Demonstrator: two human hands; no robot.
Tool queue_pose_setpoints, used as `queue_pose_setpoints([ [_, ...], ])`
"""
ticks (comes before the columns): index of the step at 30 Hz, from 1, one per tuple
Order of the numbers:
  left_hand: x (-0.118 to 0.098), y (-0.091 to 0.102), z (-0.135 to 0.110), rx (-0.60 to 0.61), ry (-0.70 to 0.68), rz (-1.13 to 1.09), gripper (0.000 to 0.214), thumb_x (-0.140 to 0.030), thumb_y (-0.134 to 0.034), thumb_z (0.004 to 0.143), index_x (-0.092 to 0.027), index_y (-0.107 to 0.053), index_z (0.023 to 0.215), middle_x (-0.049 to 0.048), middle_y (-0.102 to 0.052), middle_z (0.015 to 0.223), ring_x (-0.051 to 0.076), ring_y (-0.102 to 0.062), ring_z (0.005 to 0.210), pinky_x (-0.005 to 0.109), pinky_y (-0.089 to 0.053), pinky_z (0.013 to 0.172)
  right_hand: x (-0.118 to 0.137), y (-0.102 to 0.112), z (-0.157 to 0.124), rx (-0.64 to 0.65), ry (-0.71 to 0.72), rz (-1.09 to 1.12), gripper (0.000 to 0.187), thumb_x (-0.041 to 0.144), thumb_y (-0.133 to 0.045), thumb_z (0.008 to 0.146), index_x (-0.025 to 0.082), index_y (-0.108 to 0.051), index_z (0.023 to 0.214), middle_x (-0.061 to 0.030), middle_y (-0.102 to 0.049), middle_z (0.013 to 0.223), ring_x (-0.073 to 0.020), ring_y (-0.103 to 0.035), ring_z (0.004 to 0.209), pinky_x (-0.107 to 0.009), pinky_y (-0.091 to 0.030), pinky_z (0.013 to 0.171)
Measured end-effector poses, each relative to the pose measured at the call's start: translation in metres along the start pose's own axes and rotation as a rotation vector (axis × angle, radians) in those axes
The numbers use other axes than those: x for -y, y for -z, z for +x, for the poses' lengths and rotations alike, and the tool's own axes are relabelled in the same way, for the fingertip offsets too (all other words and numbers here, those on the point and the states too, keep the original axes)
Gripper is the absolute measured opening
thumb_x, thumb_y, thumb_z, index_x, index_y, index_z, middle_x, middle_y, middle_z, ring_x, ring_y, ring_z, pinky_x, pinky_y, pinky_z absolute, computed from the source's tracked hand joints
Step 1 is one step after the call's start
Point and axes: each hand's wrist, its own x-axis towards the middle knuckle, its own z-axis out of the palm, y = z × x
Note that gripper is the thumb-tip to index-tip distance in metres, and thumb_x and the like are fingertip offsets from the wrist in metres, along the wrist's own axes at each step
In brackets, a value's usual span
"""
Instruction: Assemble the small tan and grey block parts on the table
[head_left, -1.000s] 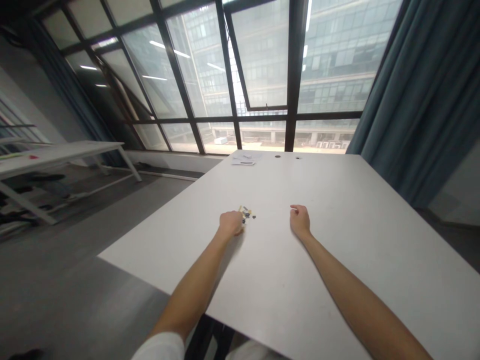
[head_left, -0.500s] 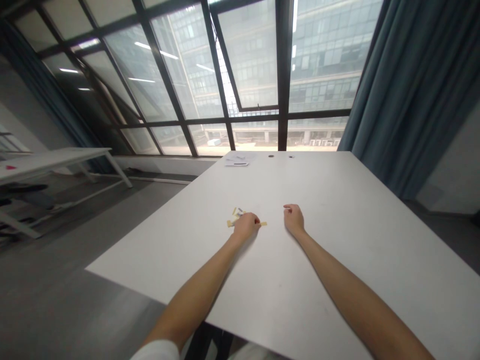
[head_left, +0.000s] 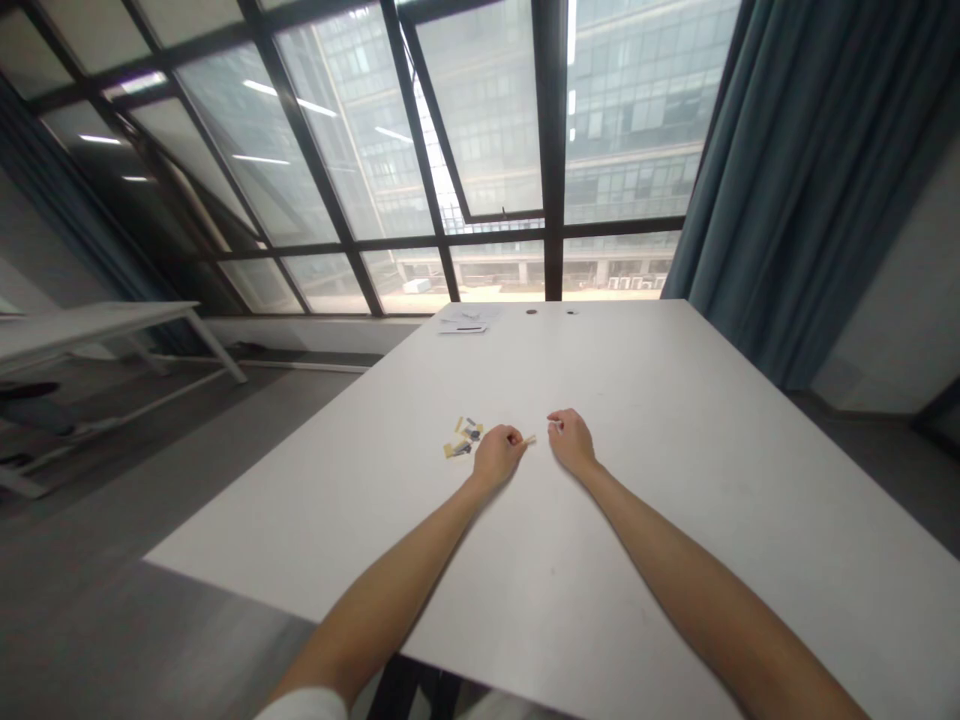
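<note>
Left curtain: blue-grey cloth, hanging in shadow beside the windows.
Side table: white top on pale legs, well apart from the work; a dark shape under it is too dim to name.
Windows: dark-framed panes across the back, one sash tilted outward, a tall building beyond.
Counter: broad and white, its far edge near the windows; it carries the small parts directly on its bare top.
White sleeve: on the left arm, at the bottom edge of view.
Small parts: a loose cluster of yellow strips and dark bits, lying on the counter just left of the left hand; whether any piece is a packet with something inside is too small to tell.
Papers: pale sheets near the far edge, a thin dark item lying on the nearest one.
Left hand: thumb and fingers pinched together, gripping one strip.
Pale strip: thin and yellowish, jutting from those fingertips toward the right hand, with a narrow gap between.
Dark disc: round and flat, near the counter's far edge.
Right hand: fingers curled, index finger reaching left; cannot tell whether it grips anything.
Right curtain: blue-grey folds, beside the counter's far right corner.
</note>
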Motion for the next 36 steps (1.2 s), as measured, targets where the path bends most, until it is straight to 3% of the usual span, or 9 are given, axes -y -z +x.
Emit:
queue_pose_setpoints([
  [6, -0.004, -0.003, 0.003, -0.094, -0.026, -0.193, 0.022, -0.036, -0.064, 0.086, -0.015, -0.074, 0.085, 0.0046, -0.072, 0.083, 0.016, -0.056, 0.072, 0.027, -0.040, 0.070, 0.014, 0.006, -0.006, 0.086, 0.173, 0.050, 0.019, 0.019, -0.059, 0.086, 0.022, -0.071, 0.101, -0.0060, -0.066, 0.101, -0.0217, -0.060, 0.096, -0.037, -0.049, 0.088],
  [14, -0.004, -0.009, 0.007, -0.091, 0.030, -0.501, 0.039, -0.053, -0.064, 0.078, -0.015, -0.069, 0.078, 0.0036, -0.067, 0.076, 0.016, -0.055, 0.072, 0.027, -0.041, 0.069, 0.028, 0.012, -0.009, 0.145, 0.296, 0.136, 0.039, 0.017, -0.062, 0.086, 0.024, -0.063, 0.124, -0.0054, -0.068, 0.105, -0.0208, -0.059, 0.085, -0.040, -0.048, 0.087],
  [19, -0.001, -0.009, 0.009, 0.027, 0.138, -0.694, 0.044, -0.059, -0.066, 0.074, -0.015, -0.069, 0.077, 0.0016, -0.062, 0.068, 0.013, -0.050, 0.064, 0.025, -0.037, 0.060, 0.032, 0.015, -0.011, 0.169, 0.345, 0.159, 0.046, 0.021, -0.067, 0.085, 0.025, -0.060, 0.131, -0.0071, -0.066, 0.114, -0.0235, -0.059, 0.097, -0.042, -0.047, 0.091],
  [25, 0.001, -0.002, 0.010, 0.193, 0.142, -0.820, 0.045, -0.058, -0.069, 0.070, -0.014, -0.066, 0.078, 0.0024, -0.061, 0.073, 0.012, -0.049, 0.065, 0.023, -0.036, 0.060, 0.031, 0.018, -0.008, 0.175, 0.344, 0.259, 0.038, 0.027, -0.071, 0.084, 0.025, -0.064, 0.122, -0.0059, -0.066, 0.109, -0.0214, -0.058, 0.092, -0.040, -0.049, 0.089],
  [32, 0.008, 0.007, 0.013, 0.382, 0.076, -0.970, 0.044, -0.057, -0.075, 0.070, -0.014, -0.061, 0.072, 0.0008, -0.055, 0.070, 0.011, -0.046, 0.064, 0.024, -0.036, 0.062, 0.028, 0.017, -0.010, 0.197, 0.305, 0.318, 0.042, 0.033, -0.076, 0.080, 0.027, -0.064, 0.119, -0.0061, -0.064, 0.113, -0.0205, -0.058, 0.092, -0.036, -0.050, 0.081],
  [36, 0.010, 0.007, 0.014, 0.413, 0.065, -0.954, 0.044, -0.055, -0.075, 0.072, -0.013, -0.065, 0.076, 0.0011, -0.056, 0.071, 0.010, -0.047, 0.065, 0.023, -0.037, 0.062, 0.028, 0.017, -0.011, 0.184, 0.307, 0.325, 0.042, 0.031, -0.075, 0.078, 0.026, -0.062, 0.117, -0.0054, -0.064, 0.113, -0.0194, -0.059, 0.090, -0.034, -0.050, 0.079],
])
